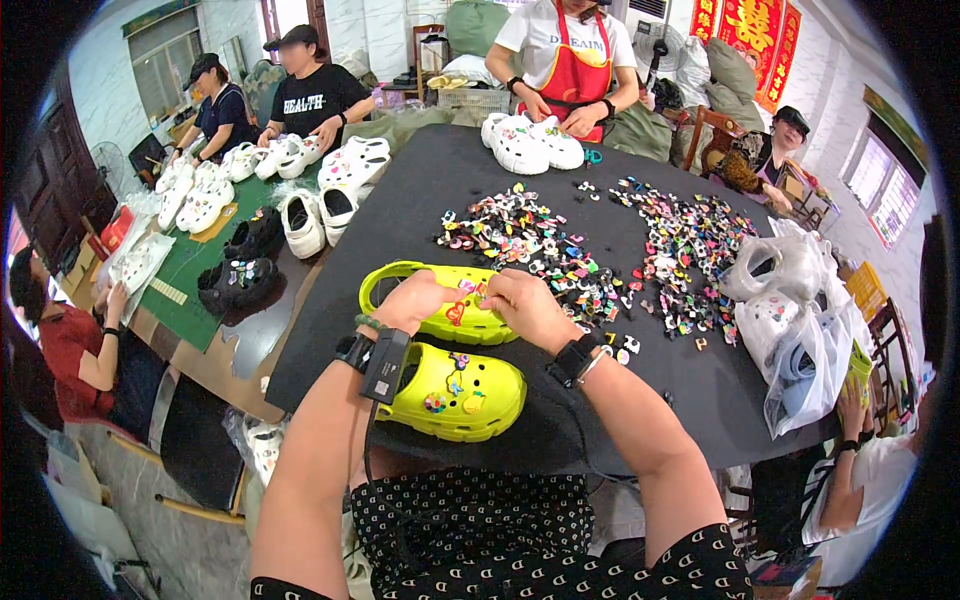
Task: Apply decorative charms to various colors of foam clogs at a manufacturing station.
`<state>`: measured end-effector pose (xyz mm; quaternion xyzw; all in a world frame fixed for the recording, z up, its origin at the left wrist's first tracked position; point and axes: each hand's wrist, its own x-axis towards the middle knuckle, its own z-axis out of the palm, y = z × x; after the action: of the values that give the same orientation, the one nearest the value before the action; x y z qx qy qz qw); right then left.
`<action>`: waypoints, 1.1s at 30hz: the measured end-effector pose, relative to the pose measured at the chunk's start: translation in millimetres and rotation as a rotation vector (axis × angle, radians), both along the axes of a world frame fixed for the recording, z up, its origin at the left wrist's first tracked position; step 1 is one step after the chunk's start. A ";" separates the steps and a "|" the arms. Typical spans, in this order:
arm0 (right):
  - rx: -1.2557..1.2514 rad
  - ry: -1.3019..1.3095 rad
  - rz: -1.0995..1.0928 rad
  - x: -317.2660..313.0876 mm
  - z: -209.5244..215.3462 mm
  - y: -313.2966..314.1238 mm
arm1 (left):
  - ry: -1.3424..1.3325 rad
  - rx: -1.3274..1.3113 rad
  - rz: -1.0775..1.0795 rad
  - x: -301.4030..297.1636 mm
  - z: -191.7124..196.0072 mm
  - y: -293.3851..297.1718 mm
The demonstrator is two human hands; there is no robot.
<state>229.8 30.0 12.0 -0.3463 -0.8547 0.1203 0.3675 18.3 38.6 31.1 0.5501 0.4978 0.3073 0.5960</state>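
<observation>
Two lime-green clogs lie on the black table in front of me, toes to the right. The far clog point(480, 326) has a red charm point(455, 314) on its upper. My left hand point(412, 300) is closed over this clog at its opening, fingers reaching onto the upper. My right hand point(527, 308) is at the toe side, thumb and fingers pinched together close to the left fingertips; what they hold is too small to make out. Nearer me, the second clog point(490, 415) carries several charms, among them a multicoloured round charm point(434, 403) and a yellow charm point(474, 403).
Loose charms point(690, 250) lie in heaps across the black table point(400, 215). White clogs point(520, 145) stand at its far edge before a person in a red apron. Clear bags of shoes point(790, 330) sit at the right. Leftward, people work around a green-topped table point(190, 290).
</observation>
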 end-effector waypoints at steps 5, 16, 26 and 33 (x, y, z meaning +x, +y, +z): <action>-0.073 0.113 0.006 -2.8 -5.1 2.8 | -0.032 0.015 -0.002 -5.2 -7.1 3.3; -0.159 0.472 -0.133 -1.4 -22.2 17.8 | 0.012 0.036 -0.017 -3.9 -8.2 4.1; -0.323 0.247 -0.472 72.3 -40.3 9.6 | 0.016 0.017 0.015 -5.7 2.6 -14.9; -0.288 0.060 -0.552 120.3 -36.2 -9.7 | 0.253 0.224 0.022 -9.1 14.2 -25.3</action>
<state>350.1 20.2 -24.3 -0.6100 -0.6914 0.1459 0.3584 9.2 13.3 45.2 0.6419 0.5377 0.2957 0.4598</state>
